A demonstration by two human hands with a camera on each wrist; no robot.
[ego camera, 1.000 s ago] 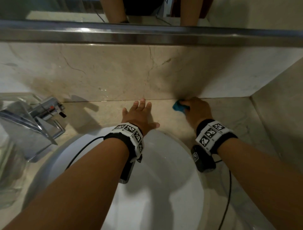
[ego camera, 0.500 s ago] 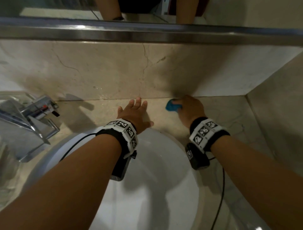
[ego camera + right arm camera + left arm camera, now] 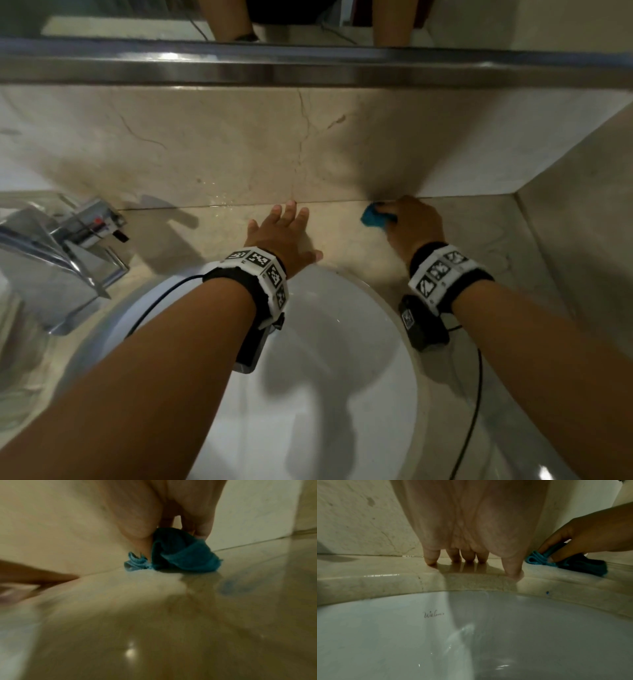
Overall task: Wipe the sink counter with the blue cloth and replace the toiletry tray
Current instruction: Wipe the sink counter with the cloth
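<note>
The cloth (image 3: 376, 218) is bunched into a small wad right at the back of the counter (image 3: 346, 236), where it meets the wall (image 3: 239, 144), and the right hand (image 3: 411, 224) has its fingers curled round it, pressing it down onto the stone. Honestly I'd open that wad out flatter so more of it touches the surface, then drag it along the seam in long overlapping passes, since there are water drops near the joint behind the left hand (image 3: 284, 236). That hand is spread flat, fingertips on the counter just behind the sink (image 3: 394, 308), holding nothing, just bracing. The faucet (image 3: 61, 246) sits off to the left. No tray in sight.
</note>
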